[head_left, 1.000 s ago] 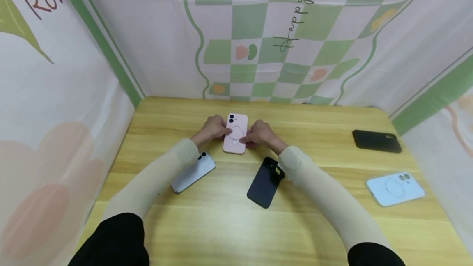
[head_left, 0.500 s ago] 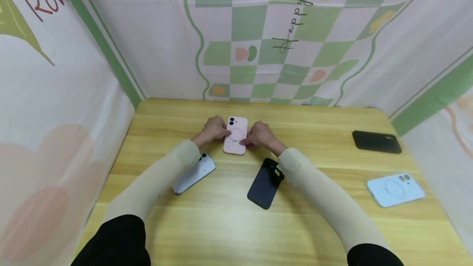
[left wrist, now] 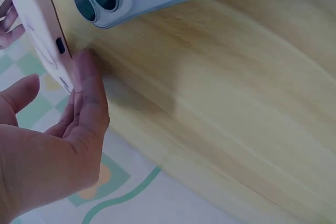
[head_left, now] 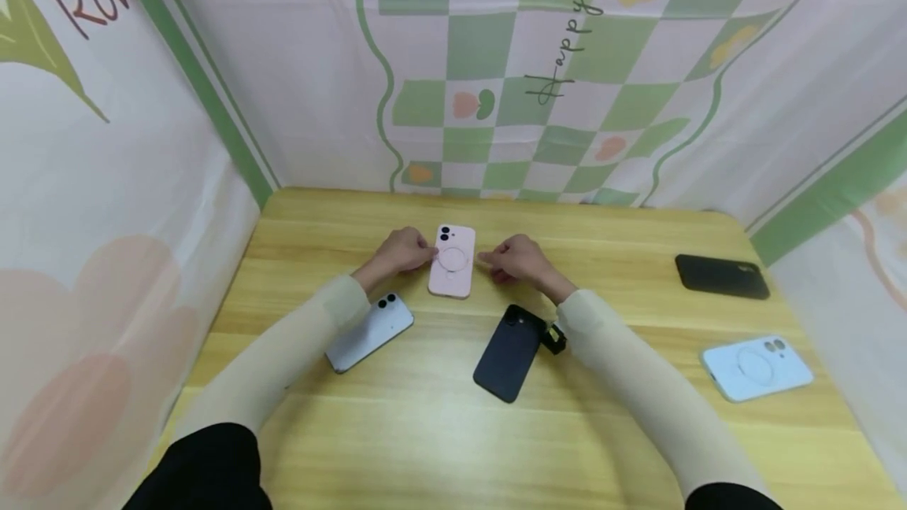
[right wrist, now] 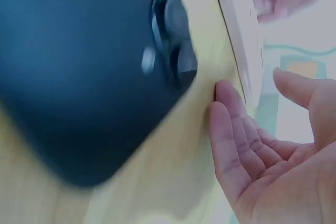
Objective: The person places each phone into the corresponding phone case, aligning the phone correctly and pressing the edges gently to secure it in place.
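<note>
Drawn back from the pink phone (head_left: 451, 262) since the earlier frame, the right hand (head_left: 520, 258) sits just apart from it at three o'clock; its grip has hold of nothing, thumb well parted from relaxed fingers; at nine o'clock the left hand (head_left: 401, 249) has eased slightly outward too, its grip loose and wide, thumb standing off in the left wrist view; its fingertips are right at the phone's edge, though we cannot tell whether they touch. We see the pink phone camera-side up on the table (head_left: 397, 447), near the far edge.

From here, we judge, a stray fingertip could push the pink phone askew; the left sleeve (head_left: 283, 356), partly covering the silver phone (head_left: 375, 333) at eight o'clock, could drag it along; the right sleeve (head_left: 645, 384), close to the black phone (head_left: 509, 352) at five o'clock, could nudge that one.

Counting, we have two hands, one table and five phones, though some may be only cases; one pink, one silver, one black, one dark phone (head_left: 723, 275) at three o'clock, one light blue phone (head_left: 757, 368) between three and four.
</note>
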`<state>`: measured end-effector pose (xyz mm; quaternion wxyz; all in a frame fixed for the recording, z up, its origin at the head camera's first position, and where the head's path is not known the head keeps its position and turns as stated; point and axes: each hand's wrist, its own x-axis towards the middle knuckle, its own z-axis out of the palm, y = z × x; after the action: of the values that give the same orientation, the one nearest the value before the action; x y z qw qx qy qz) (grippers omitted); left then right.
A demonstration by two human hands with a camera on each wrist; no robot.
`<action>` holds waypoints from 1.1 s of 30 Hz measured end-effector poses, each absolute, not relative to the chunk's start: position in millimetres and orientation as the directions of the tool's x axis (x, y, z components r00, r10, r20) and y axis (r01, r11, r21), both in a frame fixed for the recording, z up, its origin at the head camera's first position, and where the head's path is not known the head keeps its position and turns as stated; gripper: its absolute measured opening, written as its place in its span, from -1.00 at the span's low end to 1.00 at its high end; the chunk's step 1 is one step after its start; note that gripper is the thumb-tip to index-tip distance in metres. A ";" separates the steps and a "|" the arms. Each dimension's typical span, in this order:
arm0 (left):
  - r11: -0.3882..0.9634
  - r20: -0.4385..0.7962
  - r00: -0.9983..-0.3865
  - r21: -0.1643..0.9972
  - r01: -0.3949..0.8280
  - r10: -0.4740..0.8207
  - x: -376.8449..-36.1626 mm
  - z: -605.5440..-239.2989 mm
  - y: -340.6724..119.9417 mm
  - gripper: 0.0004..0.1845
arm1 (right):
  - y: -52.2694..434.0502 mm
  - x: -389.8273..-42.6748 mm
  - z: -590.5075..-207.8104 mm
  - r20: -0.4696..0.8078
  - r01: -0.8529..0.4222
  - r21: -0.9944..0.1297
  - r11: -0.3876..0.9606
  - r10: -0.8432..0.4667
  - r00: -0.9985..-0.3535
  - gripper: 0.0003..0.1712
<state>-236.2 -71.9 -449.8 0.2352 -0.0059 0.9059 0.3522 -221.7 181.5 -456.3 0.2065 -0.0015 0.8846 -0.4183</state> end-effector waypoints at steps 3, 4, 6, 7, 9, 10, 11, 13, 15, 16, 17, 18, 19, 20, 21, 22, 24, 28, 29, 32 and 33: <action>0.780 -0.416 -0.895 0.609 -0.143 0.162 -228.9 -445.2 -79.5 -0.61 | 201.6 -223.2 -452.4 -0.363 0.190 -0.733 0.653 -0.139 -0.922 -0.38; 0.786 -0.405 -0.900 0.605 -0.129 0.163 -225.5 -443.5 -82.7 -0.57 | 208.9 -223.7 -450.5 -0.364 0.200 -0.730 0.654 -0.124 -0.923 -0.33; 0.796 -0.379 -0.910 0.597 -0.101 0.169 -218.2 -439.9 -89.4 -0.47 | 224.5 -224.2 -446.6 -0.359 0.209 -0.720 0.662 -0.097 -0.928 -0.26; 0.804 -0.366 -0.914 0.589 -0.081 0.176 -214.6 -438.1 -92.9 -0.43 | 232.7 -224.0 -444.1 -0.355 0.210 -0.714 0.668 -0.087 -0.931 -0.23; 0.815 -0.350 -0.918 0.577 -0.053 0.188 -208.1 -435.3 -99.5 -0.37 | 249.5 -222.6 -439.9 -0.344 0.207 -0.703 0.680 -0.071 -0.936 -0.19; 0.823 -0.344 -0.919 0.566 -0.041 0.191 -205.2 -434.0 -102.4 -0.35 | 258.0 -221.4 -437.9 -0.339 0.205 -0.699 0.685 -0.064 -0.939 -0.18; 0.830 -0.343 -0.919 0.557 -0.031 0.195 -202.2 -432.4 -105.1 -0.33 | 266.1 -219.6 -435.5 -0.331 0.200 -0.693 0.693 -0.060 -0.942 -0.17; 0.841 -0.340 -0.917 0.541 -0.008 0.210 -197.1 -429.9 -109.8 -0.30 | 281.3 -215.1 -430.4 -0.318 0.191 -0.680 0.708 -0.050 -0.947 -0.16; 0.850 -0.333 -0.916 0.527 0.016 0.223 -191.9 -427.5 -113.6 -0.27 | 295.5 -209.8 -425.4 -0.307 0.182 -0.653 0.735 -0.038 -0.951 -0.15; 0.856 -0.328 -0.916 0.517 0.031 0.231 -188.9 -426.3 -115.3 -0.26 | 302.1 -206.7 -423.1 -0.301 0.176 -0.636 0.752 -0.032 -0.953 -0.13; 0.861 -0.322 -0.916 0.507 0.049 0.241 -186.0 -425.5 -117.2 -0.25 | 308.7 -203.6 -421.1 -0.293 0.163 -0.613 0.773 -0.030 -0.956 -0.10; 0.867 -0.317 -0.915 0.494 0.065 0.249 -183.0 -425.0 -119.1 -0.24 | 315.3 -200.5 -419.6 -0.287 0.150 -0.587 0.796 -0.031 -0.958 -0.07; 0.873 -0.310 -0.916 0.480 0.081 0.256 -180.4 -424.1 -120.6 -0.23 | 322.2 -197.5 -417.4 -0.275 0.129 -0.553 0.823 -0.035 -0.961 -0.04; 0.879 -0.306 -0.917 0.469 0.089 0.256 -177.6 -423.5 -122.2 -0.22 | 329.4 -194.0 -415.4 -0.261 0.107 -0.513 0.852 -0.037 -0.965 -0.01; 0.884 -0.303 -0.919 0.458 0.094 0.254 -174.8 -423.1 -123.8 -0.20 | 336.6 -190.3 -413.9 -0.250 0.086 -0.474 0.876 -0.040 -0.967 0.02; 0.889 -0.300 -0.920 0.449 0.096 0.251 -172.0 -423.1 -125.3 -0.19 | 343.7 -186.3 -412.4 -0.237 0.068 -0.435 0.898 -0.042 -0.970 0.06; 0.894 -0.297 -0.925 0.439 0.090 0.239 -166.7 -423.3 -127.9 -0.15 | 358.9 -176.8 -410.4 -0.214 0.040 -0.360 0.932 -0.040 -0.976 0.09; 0.900 -0.299 -0.931 0.430 0.066 0.211 -156.6 -425.3 -131.8 -0.09 | 388.8 -156.2 -409.6 -0.207 0.041 -0.281 0.959 -0.019 -0.978 0.15; 0.901 -0.301 -0.931 0.428 0.063 0.208 -154.1 -425.6 -133.1 -0.08 | 394.8 -151.4 -409.1 -0.210 0.048 -0.264 0.963 -0.009 -0.978 0.16; 0.899 -0.304 -0.928 0.434 0.067 0.216 -145.5 -426.6 -138.8 -0.06 | 409.9 -138.8 -409.7 -0.216 0.070 -0.233 0.970 0.019 -0.976 0.15; 0.897 -0.303 -0.926 0.437 0.074 0.224 -142.6 -426.4 -141.2 -0.05 | 413.7 -134.7 -409.5 -0.213 0.070 -0.220 0.973 0.022 -0.977 0.14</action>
<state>-142.6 -141.2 -426.4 0.1757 0.0779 0.9578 0.2137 -134.7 413.7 -409.5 0.1054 0.0234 0.9876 -0.1138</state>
